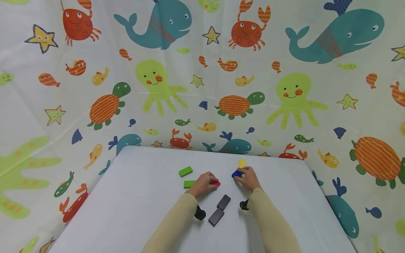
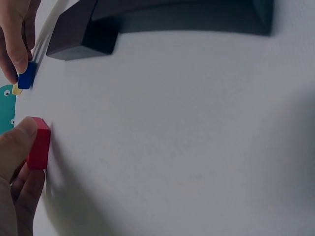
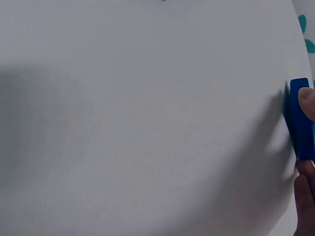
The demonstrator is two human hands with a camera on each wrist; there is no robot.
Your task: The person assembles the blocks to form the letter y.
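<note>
My left hand [image 1: 204, 184] pinches a red block [image 2: 40, 145] between thumb and fingers, just above or on the white table. In the head view only the end of that block shows past the fingertips. Farther right, my right hand [image 1: 249, 178] grips a blue block [image 3: 301, 118] with the thumb on one face and fingers at its lower end. A yellow block [image 1: 242, 163] lies right behind the blue one. Beside my left hand are two green blocks [image 1: 185, 171], the nearer one partly covered by the hand.
Two dark grey blocks [image 1: 224, 202] lie end to end at a slant between my forearms. The white table [image 1: 126, 211] ends at the back against a cloth [image 1: 196, 88] printed with sea animals. Black wrist cameras [image 1: 200, 213] hang under both sleeves.
</note>
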